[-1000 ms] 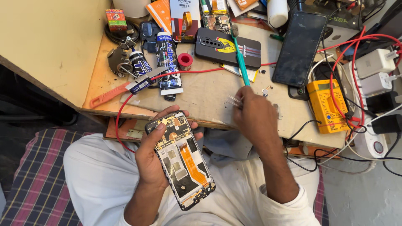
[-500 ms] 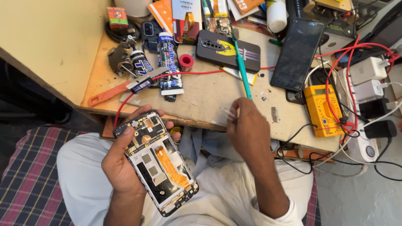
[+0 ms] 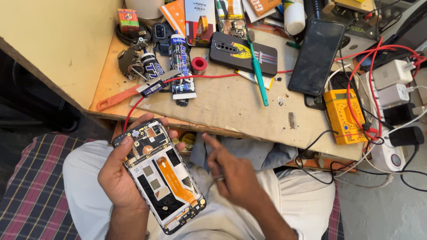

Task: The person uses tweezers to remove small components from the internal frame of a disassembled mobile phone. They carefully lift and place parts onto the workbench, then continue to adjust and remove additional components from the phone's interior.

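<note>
My left hand (image 3: 116, 178) grips an opened phone (image 3: 162, 175) over my lap, its back off, with circuit boards and an orange flex strip showing. My right hand (image 3: 235, 178) hovers just right of the phone, below the table edge. Its index finger points up-left and the other fingers are curled. A small metal tool (image 3: 219, 179) glints between those fingers, but it is blurred.
The low wooden table (image 3: 231, 111) ahead carries a green brush (image 3: 258, 75), a black phone back cover (image 3: 242, 53), a dark phone (image 3: 316, 58), glue tubes (image 3: 180, 62), an orange cutter (image 3: 118, 98) and a yellow multimeter (image 3: 344, 115). Red leads (image 3: 373, 66) and chargers (image 3: 391, 73) crowd the right side.
My right hand has left the table edge and dropped toward my lap beside the phone. My left hand has shifted the phone left and tilted it.
</note>
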